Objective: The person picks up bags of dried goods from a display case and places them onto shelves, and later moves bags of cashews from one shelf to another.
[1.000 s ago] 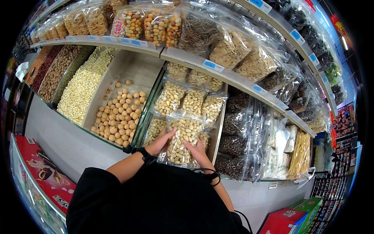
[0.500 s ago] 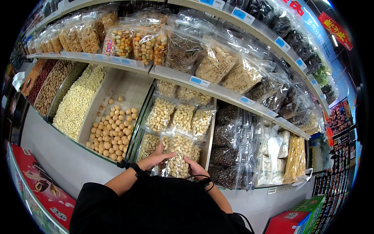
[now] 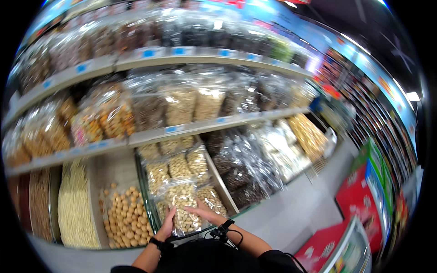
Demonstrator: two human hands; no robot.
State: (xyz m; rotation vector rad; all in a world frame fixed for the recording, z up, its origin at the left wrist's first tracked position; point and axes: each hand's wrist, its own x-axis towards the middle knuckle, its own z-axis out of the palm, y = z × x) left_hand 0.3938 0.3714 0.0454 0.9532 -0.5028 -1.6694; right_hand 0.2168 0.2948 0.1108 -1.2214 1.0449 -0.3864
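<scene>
A clear plastic bag of pale shelled nuts, pistachio-like [image 3: 181,194], is held between my two hands at the front of a bin. My left hand [image 3: 168,224] grips its left lower edge, thumb up along the side. From the right, my right hand [image 3: 204,212] holds the other side, with fingers reaching across the bag's front. Behind it lie similar bags of nuts [image 3: 179,166] in the same bin, and another bag [image 3: 212,200] rests beside my right hand. The undersides of the hands' grips are hidden.
Left of the bin are loose round brown nuts [image 3: 126,218] and a bin of cream-coloured kernels [image 3: 76,209]. Bags of dark goods [image 3: 246,182] lie to the right. A shelf edge [image 3: 170,131] with price tags runs above the bins. Red boxes [image 3: 359,195] stand at the right.
The view has swung right and tilted up, blurring the shelves. My left hand has shifted to the bag's side edge; my right fingers now reach over its front.
</scene>
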